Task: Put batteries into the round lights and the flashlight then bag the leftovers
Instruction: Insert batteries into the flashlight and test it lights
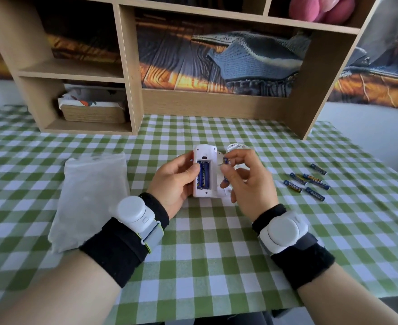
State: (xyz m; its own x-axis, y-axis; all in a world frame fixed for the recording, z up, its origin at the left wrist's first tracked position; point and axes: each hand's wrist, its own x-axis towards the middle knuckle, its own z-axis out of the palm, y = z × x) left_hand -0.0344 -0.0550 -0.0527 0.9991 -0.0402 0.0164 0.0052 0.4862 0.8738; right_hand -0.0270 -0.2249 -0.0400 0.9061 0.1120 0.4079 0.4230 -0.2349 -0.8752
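Two hands load batteries into a white light above the table's middle.
Left hand (174, 181) grips the light (205, 171), thumb on its open compartment; right hand (245, 177) pinches a battery (226, 161) beside it; spare batteries (307, 180) lie near the right edge.

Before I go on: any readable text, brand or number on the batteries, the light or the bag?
None can be read.
Loose batteries on the tablecloth: yellow print on blue, too blurred.
Batteries in the white light held by the left hand: pale marks, too small.
Battery pinched by the right hand: nothing legible.
Clear bag: no print visible.
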